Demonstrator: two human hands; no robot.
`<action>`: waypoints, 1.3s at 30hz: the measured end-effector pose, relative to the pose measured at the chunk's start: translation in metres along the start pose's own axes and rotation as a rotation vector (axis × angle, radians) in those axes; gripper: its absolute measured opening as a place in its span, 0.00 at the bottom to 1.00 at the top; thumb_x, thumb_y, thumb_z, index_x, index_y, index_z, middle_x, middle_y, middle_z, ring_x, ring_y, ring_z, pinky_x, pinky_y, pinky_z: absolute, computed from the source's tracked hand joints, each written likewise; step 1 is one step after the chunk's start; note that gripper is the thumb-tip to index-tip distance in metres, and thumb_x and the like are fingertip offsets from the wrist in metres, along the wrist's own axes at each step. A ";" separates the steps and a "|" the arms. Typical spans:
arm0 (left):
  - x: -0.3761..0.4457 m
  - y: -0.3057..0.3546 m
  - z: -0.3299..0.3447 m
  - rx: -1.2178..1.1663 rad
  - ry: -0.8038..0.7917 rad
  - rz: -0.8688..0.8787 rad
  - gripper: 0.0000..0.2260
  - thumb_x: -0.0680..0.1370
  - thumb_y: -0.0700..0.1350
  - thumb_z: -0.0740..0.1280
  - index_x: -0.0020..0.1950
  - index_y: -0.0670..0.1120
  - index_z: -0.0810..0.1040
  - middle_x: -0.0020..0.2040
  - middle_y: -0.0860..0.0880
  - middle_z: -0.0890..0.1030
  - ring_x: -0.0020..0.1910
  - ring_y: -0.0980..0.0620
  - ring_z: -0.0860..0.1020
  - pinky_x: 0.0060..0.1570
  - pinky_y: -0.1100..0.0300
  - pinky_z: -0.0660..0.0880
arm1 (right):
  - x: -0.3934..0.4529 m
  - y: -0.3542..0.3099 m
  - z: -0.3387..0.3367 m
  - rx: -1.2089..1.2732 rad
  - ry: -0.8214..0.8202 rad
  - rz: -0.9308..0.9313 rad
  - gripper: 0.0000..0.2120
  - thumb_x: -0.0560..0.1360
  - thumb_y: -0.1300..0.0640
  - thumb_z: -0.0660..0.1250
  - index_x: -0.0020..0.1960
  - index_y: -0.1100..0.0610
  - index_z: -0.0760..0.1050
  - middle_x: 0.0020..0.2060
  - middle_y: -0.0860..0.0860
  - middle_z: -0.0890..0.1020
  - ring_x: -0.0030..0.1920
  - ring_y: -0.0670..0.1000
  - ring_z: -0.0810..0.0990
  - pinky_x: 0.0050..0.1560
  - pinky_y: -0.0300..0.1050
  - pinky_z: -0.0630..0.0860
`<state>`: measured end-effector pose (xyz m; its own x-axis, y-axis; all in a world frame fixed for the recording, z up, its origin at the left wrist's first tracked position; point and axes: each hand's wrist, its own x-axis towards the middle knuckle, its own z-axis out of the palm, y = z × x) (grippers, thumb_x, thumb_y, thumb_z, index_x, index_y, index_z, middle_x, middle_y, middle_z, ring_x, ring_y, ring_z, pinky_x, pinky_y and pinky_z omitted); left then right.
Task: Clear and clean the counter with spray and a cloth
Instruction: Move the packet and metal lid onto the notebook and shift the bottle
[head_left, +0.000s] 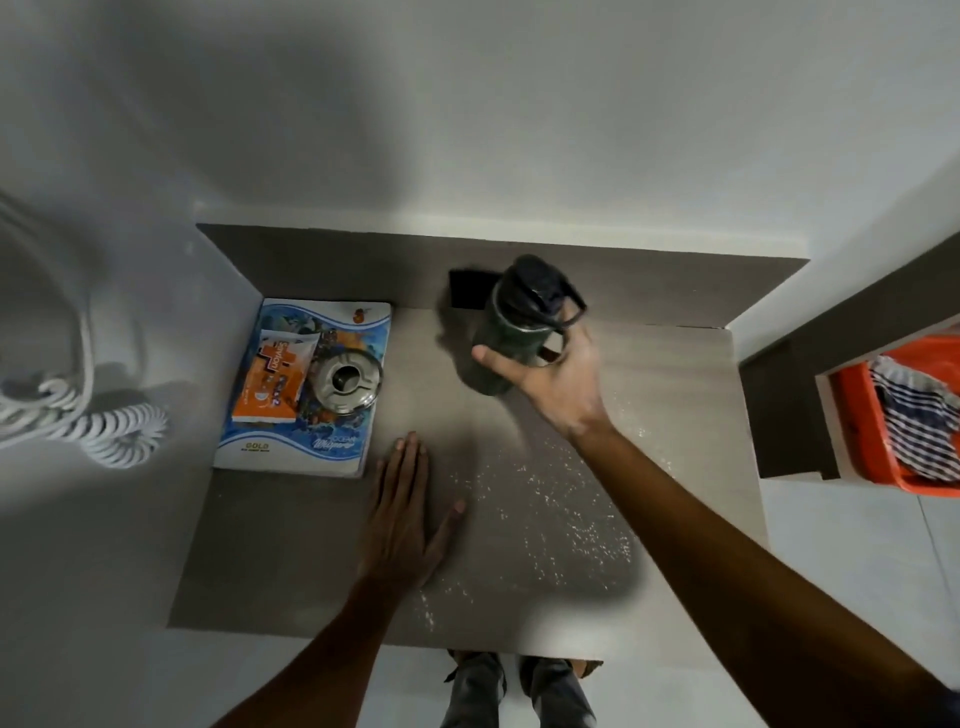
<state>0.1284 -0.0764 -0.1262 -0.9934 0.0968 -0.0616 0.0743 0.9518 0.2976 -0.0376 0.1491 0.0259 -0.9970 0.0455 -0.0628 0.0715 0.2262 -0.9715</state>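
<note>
My right hand (558, 379) grips a dark green bottle with a black lid and strap (511, 327) over the back middle of the grey counter (291, 561). The bottle looks blurred. My left hand (402, 512) lies flat on the counter with its fingers spread, holding nothing. White specks and droplets (550, 514) cover the counter's right half, between my two arms. No cloth is on the counter.
A blue and white notebook (343, 447) lies at the counter's left, with an orange packet (272, 379) and a round metal ashtray (345, 382) on it. A coiled white cord (104, 426) hangs at left. An orange basket (857, 426) with striped cloth (914, 421) sits at right.
</note>
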 end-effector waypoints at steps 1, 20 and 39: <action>0.000 -0.001 0.000 0.012 -0.005 0.000 0.43 0.85 0.72 0.51 0.91 0.44 0.50 0.92 0.45 0.49 0.92 0.46 0.49 0.90 0.44 0.48 | 0.003 -0.006 0.017 -0.001 -0.018 -0.020 0.45 0.64 0.50 0.91 0.75 0.51 0.74 0.74 0.53 0.78 0.69 0.41 0.79 0.72 0.40 0.80; -0.001 0.002 0.004 -0.016 0.016 -0.032 0.43 0.85 0.72 0.56 0.91 0.46 0.50 0.92 0.48 0.46 0.92 0.48 0.47 0.89 0.43 0.54 | 0.037 -0.014 0.115 -0.210 -0.029 -0.076 0.48 0.64 0.49 0.91 0.77 0.60 0.75 0.70 0.56 0.76 0.68 0.48 0.76 0.74 0.39 0.75; 0.000 0.006 -0.007 -0.049 -0.013 -0.032 0.43 0.85 0.72 0.49 0.90 0.43 0.53 0.92 0.44 0.51 0.92 0.45 0.50 0.89 0.39 0.52 | -0.016 0.043 -0.016 -0.168 -0.108 0.099 0.50 0.67 0.44 0.88 0.82 0.50 0.68 0.77 0.48 0.76 0.77 0.50 0.75 0.77 0.52 0.77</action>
<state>0.1285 -0.0724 -0.1173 -0.9940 0.0702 -0.0842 0.0374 0.9393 0.3412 -0.0178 0.1742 -0.0115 -0.9817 -0.0270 -0.1885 0.1638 0.3855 -0.9080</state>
